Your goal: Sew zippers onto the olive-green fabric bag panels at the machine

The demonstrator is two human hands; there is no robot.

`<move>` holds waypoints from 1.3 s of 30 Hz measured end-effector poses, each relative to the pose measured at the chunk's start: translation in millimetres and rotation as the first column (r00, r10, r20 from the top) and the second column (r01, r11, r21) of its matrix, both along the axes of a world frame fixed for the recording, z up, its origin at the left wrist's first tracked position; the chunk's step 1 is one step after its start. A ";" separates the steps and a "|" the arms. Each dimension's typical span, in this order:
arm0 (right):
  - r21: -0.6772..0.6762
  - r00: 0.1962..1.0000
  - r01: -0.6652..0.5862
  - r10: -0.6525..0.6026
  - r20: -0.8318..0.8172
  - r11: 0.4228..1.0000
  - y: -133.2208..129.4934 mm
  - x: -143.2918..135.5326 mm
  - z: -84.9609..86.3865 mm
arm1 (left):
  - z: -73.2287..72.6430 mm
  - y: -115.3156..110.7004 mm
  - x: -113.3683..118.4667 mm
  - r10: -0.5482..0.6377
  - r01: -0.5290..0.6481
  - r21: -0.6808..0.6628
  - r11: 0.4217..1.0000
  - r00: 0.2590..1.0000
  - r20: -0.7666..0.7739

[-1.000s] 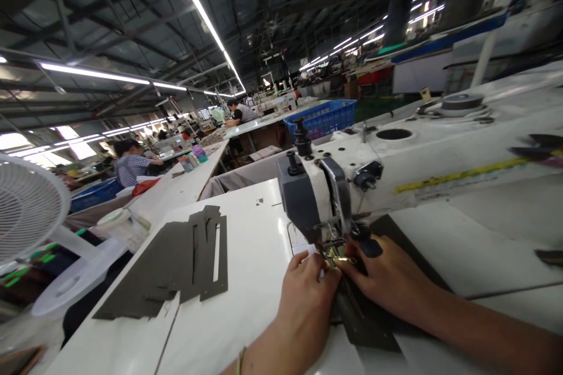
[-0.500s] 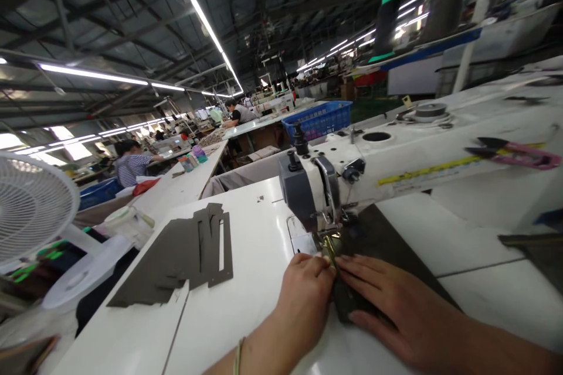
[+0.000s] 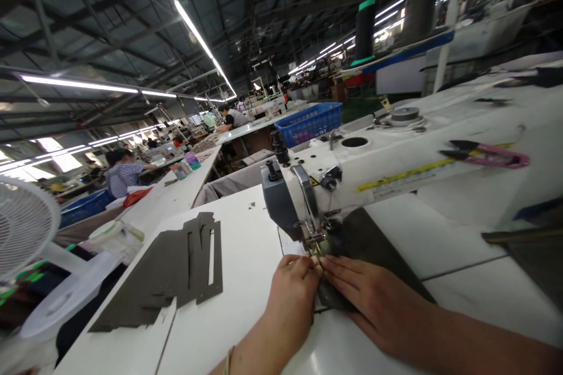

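Note:
The head of a white-and-grey sewing machine (image 3: 281,199) stands at the middle, its presser foot (image 3: 314,235) lowered close to the work. Under and right of it lies a dark olive fabric piece (image 3: 373,246). A narrow gold-coloured strip (image 3: 318,249) runs from the foot towards my fingers. My left hand (image 3: 294,290) is closed just in front of the foot, its fingertips pinching that strip at the fabric's left edge. Beside it, my right hand (image 3: 373,293) lies flat on the fabric, fingers stretched out and their tips close to the left hand's.
Dark cut pieces (image 3: 176,275) lie stacked on the white table at left. A white fan (image 3: 26,228) stands beyond them. Pink-handled thread snips (image 3: 488,154) and a yellow measuring tape (image 3: 396,176) are on the machine arm. A blue crate (image 3: 308,123) stands behind; co-workers sit farther off.
The view has shifted slightly, so the scene sits farther left. Both hands are nearer the presser foot, and less of the gold-coloured strip shows in front of it.

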State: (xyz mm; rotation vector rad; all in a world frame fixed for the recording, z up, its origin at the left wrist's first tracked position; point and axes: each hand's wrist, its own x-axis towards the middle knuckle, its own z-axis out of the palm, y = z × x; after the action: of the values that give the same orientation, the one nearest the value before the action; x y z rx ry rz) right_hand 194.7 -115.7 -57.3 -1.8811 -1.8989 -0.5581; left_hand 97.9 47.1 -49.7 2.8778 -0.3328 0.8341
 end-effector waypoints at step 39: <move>-0.317 0.936 0.129 -0.221 -0.273 0.939 -14.4 26.2 30.9 | 7.1 -4.1 -6.2 0.221 -0.238 -0.167 0.957 0.968 -0.116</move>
State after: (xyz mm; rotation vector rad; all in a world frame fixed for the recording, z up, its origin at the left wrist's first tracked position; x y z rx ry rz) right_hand 220.9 -130.1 -26.4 -2.1936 -1.6905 -0.0217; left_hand 91.7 43.0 -42.6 2.8075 0.0871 0.7126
